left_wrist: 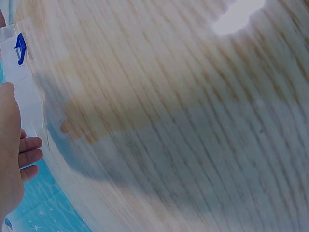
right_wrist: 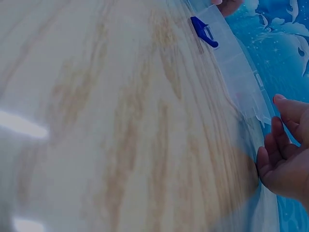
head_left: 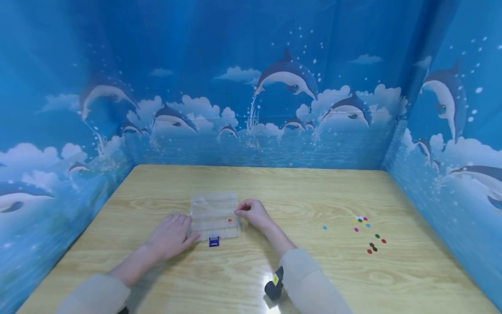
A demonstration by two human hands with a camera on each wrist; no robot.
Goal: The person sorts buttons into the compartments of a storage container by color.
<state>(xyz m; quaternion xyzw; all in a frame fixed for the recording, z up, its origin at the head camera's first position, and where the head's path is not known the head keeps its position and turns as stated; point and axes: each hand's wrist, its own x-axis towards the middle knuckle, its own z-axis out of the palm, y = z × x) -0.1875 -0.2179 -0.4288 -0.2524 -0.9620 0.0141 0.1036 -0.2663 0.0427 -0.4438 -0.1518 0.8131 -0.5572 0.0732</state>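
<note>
A clear plastic box with small compartments lies on the table, its transparent lid raised at the back. On its front edge is a dark blue latch. An orange disc shows in the box near its right side. My left hand rests against the box's left side, the thumb reaching to its front left corner. Over the right end hovers my right hand, fingers loosely bent. In the right wrist view, a gap shows between thumb and forefinger with nothing visible in it.
Several small coloured discs lie scattered at the right of the wooden table. One light blue disc lies nearer the box. A dark device sits at the right wrist. Dolphin-patterned curtains enclose the back and sides.
</note>
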